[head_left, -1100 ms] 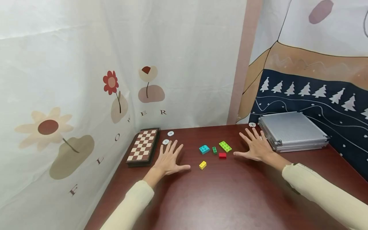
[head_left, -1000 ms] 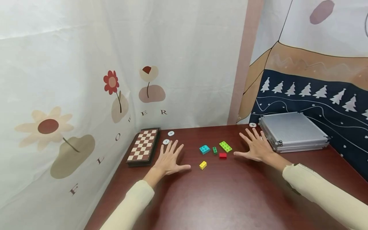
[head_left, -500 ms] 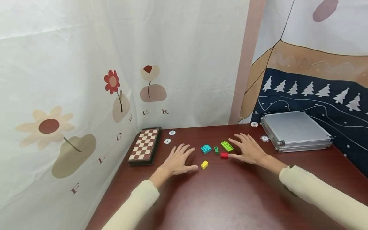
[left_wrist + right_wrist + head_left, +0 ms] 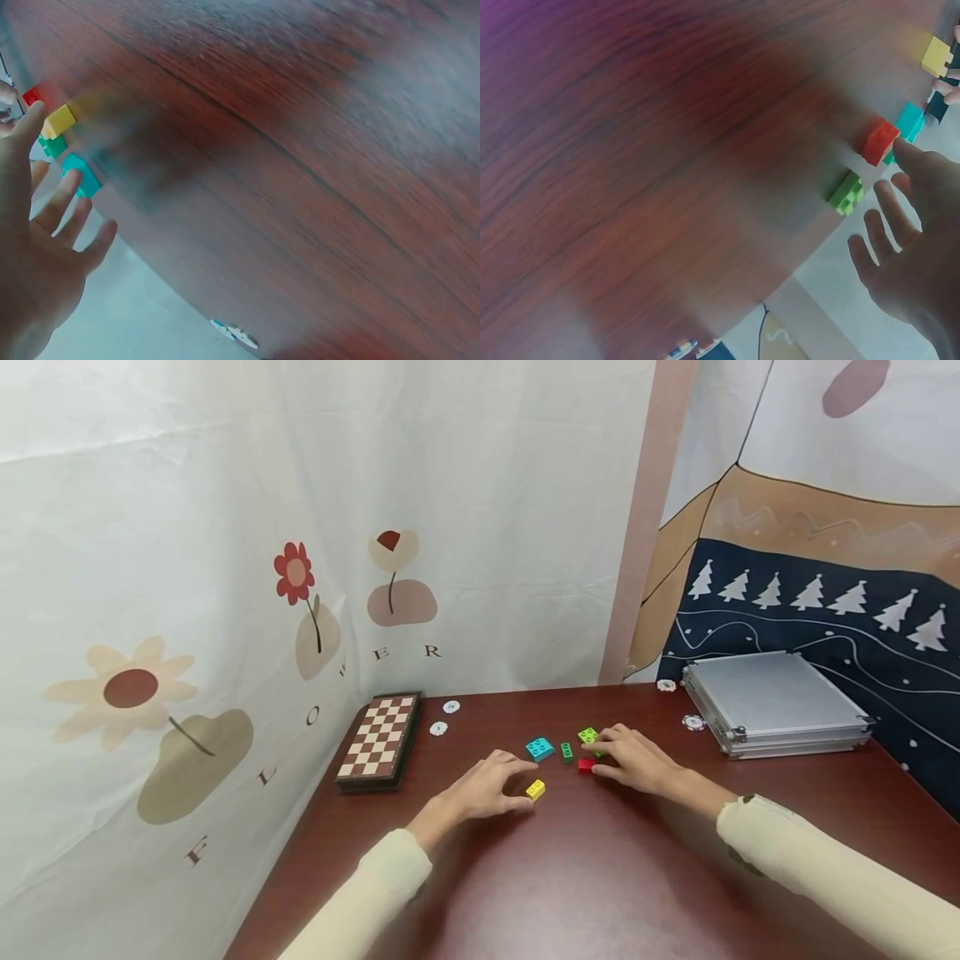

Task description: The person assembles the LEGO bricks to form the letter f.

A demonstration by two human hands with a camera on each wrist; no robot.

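In the head view my left hand [image 4: 486, 787] is beside a small yellow toy brick [image 4: 536, 790], thumb and forefinger spread on either side of it. My right hand [image 4: 636, 760] hangs over a lime green brick [image 4: 588, 736], covering part of it, its thumb close to a red brick [image 4: 585, 766]. Between the hands lie a turquoise brick [image 4: 540, 748] and a narrow dark green brick [image 4: 567, 752]. The left wrist view shows parted fingers near the turquoise brick [image 4: 84, 177]. In the right wrist view, the thumb tip overlaps the red brick [image 4: 880, 142]; the other fingers are spread.
A chessboard box [image 4: 380, 739] lies at the table's left, with two white chips beside it, one a chip [image 4: 438, 728] nearer the front. Silver metal cases [image 4: 776, 702] are stacked at the right, near another chip [image 4: 693, 722]. Printed cloth [image 4: 517, 527] hangs behind the dark red table [image 4: 585, 885].
Both hands have moved inward toward the bricks, the left to the yellow one, the right over the lime green and red ones. Their widely spread fingers have drawn closer together. The bricks remain in place.
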